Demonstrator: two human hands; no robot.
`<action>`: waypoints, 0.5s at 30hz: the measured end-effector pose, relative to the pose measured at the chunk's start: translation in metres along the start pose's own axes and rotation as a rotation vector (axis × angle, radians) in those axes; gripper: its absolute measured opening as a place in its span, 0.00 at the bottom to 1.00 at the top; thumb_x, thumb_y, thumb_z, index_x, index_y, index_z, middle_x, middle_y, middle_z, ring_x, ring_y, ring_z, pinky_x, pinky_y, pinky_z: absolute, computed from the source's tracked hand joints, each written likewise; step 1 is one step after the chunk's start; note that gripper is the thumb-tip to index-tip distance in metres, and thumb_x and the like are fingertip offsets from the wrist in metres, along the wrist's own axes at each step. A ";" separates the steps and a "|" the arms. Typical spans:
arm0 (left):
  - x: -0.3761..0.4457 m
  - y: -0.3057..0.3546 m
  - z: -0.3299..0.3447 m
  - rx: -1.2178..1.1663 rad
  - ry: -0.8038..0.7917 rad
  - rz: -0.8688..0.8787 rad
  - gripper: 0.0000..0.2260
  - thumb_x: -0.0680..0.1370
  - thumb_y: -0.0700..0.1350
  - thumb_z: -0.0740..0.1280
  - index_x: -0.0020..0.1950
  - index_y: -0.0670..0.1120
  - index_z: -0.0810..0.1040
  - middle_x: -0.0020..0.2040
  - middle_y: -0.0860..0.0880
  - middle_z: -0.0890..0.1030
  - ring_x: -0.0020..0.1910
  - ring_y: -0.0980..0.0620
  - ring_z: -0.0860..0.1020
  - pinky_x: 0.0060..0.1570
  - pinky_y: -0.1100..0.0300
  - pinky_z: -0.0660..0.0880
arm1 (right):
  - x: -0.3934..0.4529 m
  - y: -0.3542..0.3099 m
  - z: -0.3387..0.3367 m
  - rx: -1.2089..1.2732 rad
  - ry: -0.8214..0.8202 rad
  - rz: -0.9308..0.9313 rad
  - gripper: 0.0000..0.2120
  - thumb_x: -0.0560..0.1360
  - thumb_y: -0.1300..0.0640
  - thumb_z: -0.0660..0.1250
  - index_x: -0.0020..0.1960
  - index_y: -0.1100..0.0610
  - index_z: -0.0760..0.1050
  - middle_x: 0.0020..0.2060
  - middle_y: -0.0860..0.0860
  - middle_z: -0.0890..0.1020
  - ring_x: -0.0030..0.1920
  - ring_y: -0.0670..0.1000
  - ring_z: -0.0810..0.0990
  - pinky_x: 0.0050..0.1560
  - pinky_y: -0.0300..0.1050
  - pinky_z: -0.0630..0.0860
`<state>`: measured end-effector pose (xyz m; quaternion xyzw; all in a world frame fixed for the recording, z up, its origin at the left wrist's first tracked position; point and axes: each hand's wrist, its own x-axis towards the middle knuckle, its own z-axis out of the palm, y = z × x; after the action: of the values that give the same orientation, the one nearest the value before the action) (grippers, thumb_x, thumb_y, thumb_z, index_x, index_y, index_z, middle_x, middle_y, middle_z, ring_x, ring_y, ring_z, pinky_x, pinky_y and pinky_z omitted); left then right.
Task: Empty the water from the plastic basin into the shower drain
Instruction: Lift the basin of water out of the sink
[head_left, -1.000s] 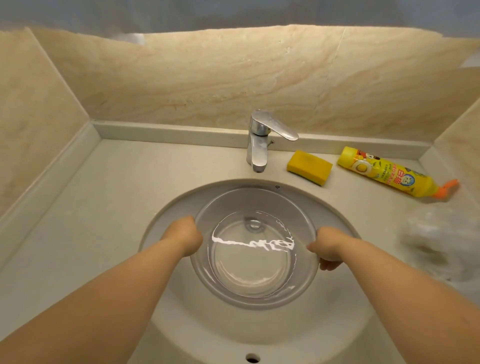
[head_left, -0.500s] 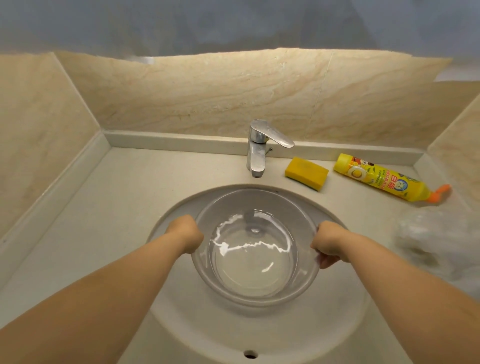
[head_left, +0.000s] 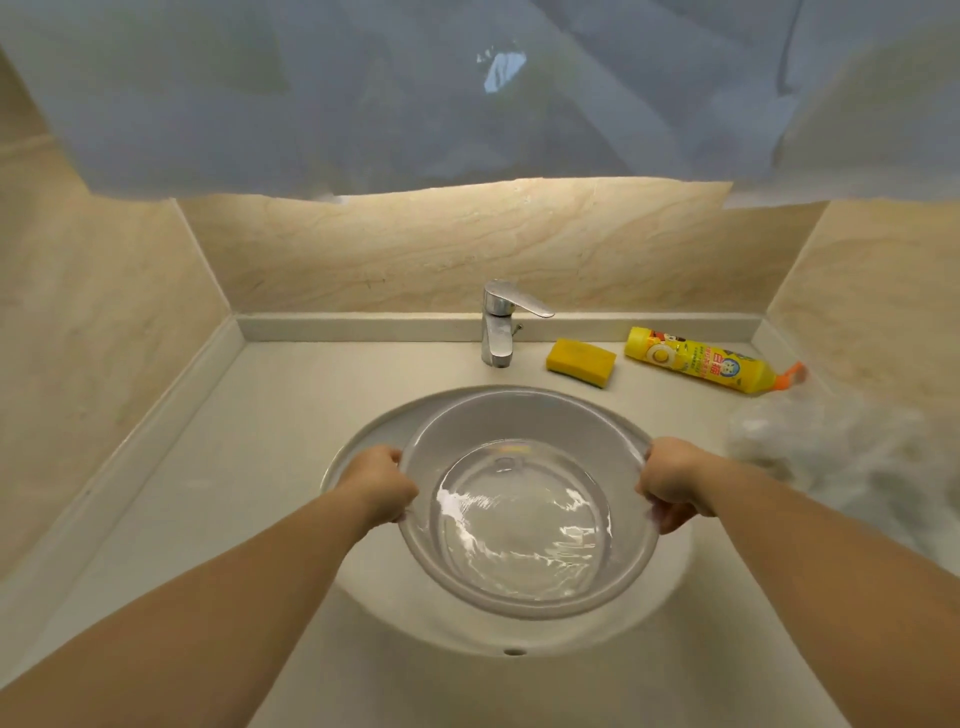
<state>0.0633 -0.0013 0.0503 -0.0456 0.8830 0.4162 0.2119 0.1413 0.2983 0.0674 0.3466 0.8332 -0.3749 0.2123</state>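
A clear plastic basin (head_left: 524, 415) holding rippling water hangs over the round white sink (head_left: 363, 441). My left hand (head_left: 382, 486) grips its left rim and my right hand (head_left: 672, 480) grips its right rim. The basin sits above the sink bowl, roughly level. No shower drain is in view.
A chrome faucet (head_left: 498, 325) stands behind the sink. A yellow sponge (head_left: 581, 362) and a yellow bottle (head_left: 701, 366) with an orange cap lie on the counter at the right. A crumpled clear plastic bag (head_left: 821, 447) lies beside my right arm. Marble walls enclose three sides.
The basin has risen out of the sink in both hands and come toward me. The water ripples more. The view has tilted up and back, showing more wall and mirror.
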 end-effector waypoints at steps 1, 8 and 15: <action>-0.005 0.001 -0.001 -0.001 -0.008 0.029 0.12 0.71 0.32 0.63 0.51 0.45 0.77 0.41 0.42 0.80 0.38 0.42 0.78 0.44 0.51 0.81 | -0.011 0.002 -0.001 0.018 0.023 0.003 0.08 0.76 0.73 0.55 0.49 0.68 0.72 0.31 0.60 0.73 0.22 0.55 0.74 0.28 0.51 0.79; -0.046 0.015 -0.009 0.015 -0.072 0.211 0.20 0.71 0.33 0.66 0.61 0.47 0.74 0.45 0.41 0.80 0.41 0.42 0.79 0.50 0.46 0.82 | -0.101 0.034 0.005 0.180 0.178 0.036 0.09 0.77 0.73 0.53 0.45 0.66 0.72 0.34 0.61 0.75 0.26 0.57 0.74 0.26 0.48 0.77; -0.090 0.056 -0.006 0.067 -0.166 0.289 0.24 0.70 0.31 0.68 0.66 0.42 0.74 0.48 0.42 0.78 0.40 0.44 0.79 0.50 0.48 0.82 | -0.176 0.068 -0.012 0.285 0.306 0.070 0.10 0.77 0.72 0.55 0.55 0.68 0.71 0.33 0.61 0.74 0.27 0.56 0.73 0.30 0.51 0.78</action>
<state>0.1285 0.0222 0.1307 0.1234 0.8732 0.4152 0.2235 0.3077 0.2668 0.1508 0.4547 0.7819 -0.4242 0.0448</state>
